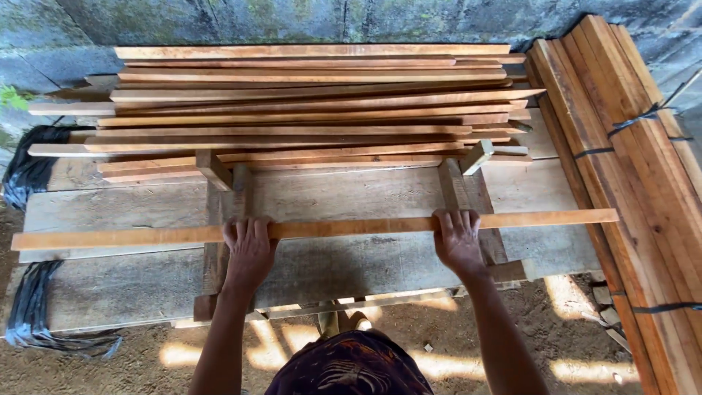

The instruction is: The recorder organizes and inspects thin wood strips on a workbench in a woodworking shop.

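1. A long, thin, reddish-brown wooden slat is held flat across two upright wooden cross-pieces of a jig, on a grey, weathered plank workbench. It runs left to right near the bench's near edge.
2. The left hand is laid over the slat, fingers curled across its far edge; the right hand is clasped on it likewise, by the right cross-piece.
3. Step judged in hand: the slat is being seated or squared against the jig. The next move would call for even pressure from both hands — the slat overhangs far on each side.
4. A loose stack of similar slats lies on the far side; strapped bundles of boards lie to the right.
5. Surroundings: grey concrete wall, sandy ground with sun patches, black plastic sheeting at left.
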